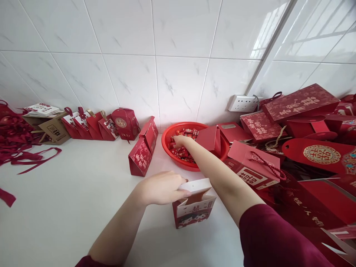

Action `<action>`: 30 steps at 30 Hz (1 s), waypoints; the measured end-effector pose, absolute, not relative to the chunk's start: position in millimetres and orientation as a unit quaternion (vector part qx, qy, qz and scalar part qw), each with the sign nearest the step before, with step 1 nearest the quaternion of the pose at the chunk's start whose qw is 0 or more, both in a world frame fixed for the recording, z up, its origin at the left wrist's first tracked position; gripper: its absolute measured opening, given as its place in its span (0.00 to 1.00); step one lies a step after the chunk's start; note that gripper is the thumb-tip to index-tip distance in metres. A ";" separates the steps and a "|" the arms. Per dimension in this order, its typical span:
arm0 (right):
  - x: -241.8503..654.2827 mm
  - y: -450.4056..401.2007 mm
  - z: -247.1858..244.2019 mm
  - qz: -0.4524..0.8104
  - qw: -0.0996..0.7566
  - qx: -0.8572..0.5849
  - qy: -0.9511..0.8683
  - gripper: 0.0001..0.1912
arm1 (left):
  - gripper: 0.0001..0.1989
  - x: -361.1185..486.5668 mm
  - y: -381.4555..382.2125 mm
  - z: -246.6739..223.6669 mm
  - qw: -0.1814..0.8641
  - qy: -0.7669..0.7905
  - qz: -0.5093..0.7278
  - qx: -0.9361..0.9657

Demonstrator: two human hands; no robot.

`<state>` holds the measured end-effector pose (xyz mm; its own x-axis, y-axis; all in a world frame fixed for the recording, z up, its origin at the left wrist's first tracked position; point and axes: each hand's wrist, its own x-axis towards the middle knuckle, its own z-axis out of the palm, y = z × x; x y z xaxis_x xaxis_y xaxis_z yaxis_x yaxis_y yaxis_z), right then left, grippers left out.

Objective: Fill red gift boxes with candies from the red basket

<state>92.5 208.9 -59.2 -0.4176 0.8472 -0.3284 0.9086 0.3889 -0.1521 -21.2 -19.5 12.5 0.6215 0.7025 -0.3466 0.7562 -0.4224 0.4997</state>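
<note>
My left hand [164, 188] is closed on the raised white flap of a small candy box [195, 213], thumb in front and fingers behind. The box stands upright on the counter with its top open; it is red and cream, with cartoon faces on the front. My right hand [179, 141] reaches down into a red plastic basket [181, 164] by the wall. Its fingers are bent among red-wrapped candies [190, 132], and what they pinch is hidden. A plain red box [208, 139] leans inside the basket, beside my right forearm.
Left of the basket, two red boxes [141, 154] stand close together. A row of small gift bags [94, 125] lines the wall, with red ribbons [33, 155] farther left. Piled red boxes [302, 102] crowd the right side below a power strip [243, 103].
</note>
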 end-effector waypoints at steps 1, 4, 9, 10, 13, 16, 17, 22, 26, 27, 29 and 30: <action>93.9 208.3 -57.6 -0.156 0.105 0.524 0.831 0.18 | 0.17 -21.0 -19.3 12.3 0.316 0.432 -0.044 0.843; 103.4 207.8 -51.4 -0.138 0.114 0.542 0.821 0.16 | 0.17 -20.4 -18.4 10.0 0.316 0.430 -0.050 0.844; 131.6 207.4 -39.4 -0.035 0.041 0.640 0.766 0.20 | 0.19 -18.7 -17.2 8.6 0.315 0.432 -0.062 0.843; 136.0 206.9 -36.8 -0.015 0.019 0.649 0.761 0.21 | 0.20 -18.0 -17.2 9.3 0.318 0.433 -0.064 0.841; 137.3 204.4 -32.1 0.002 -0.024 0.625 0.780 0.23 | 0.20 -15.1 -17.9 11.3 0.318 0.438 -0.066 0.838; 119.1 200.0 -38.7 -0.053 -0.014 0.543 0.838 0.16 | 0.20 -12.2 -18.9 10.0 0.297 0.434 -0.068 0.848; 110.6 198.4 -43.5 -0.077 0.000 0.514 0.854 0.15 | 0.20 -11.6 -19.2 8.9 0.294 0.431 -0.069 0.850; 78.9 192.5 -66.6 -0.135 0.098 0.460 0.872 0.20 | 0.20 -13.1 -19.2 5.5 0.295 0.432 -0.062 0.850; 74.9 195.5 -67.0 -0.141 0.169 0.485 0.847 0.14 | 0.23 -17.4 -17.9 8.1 0.294 0.449 -0.056 0.842; 74.5 198.0 -65.2 -0.140 0.181 0.496 0.838 0.13 | 0.23 -18.5 -17.6 8.6 0.291 0.457 -0.055 0.839; 73.1 205.2 -60.4 -0.132 0.193 0.523 0.819 0.15 | 0.22 -20.5 -17.2 8.4 0.290 0.463 -0.054 0.836; 72.7 209.7 -57.8 -0.124 0.193 0.540 0.810 0.18 | 0.21 -21.3 -17.0 7.7 0.291 0.461 -0.053 0.837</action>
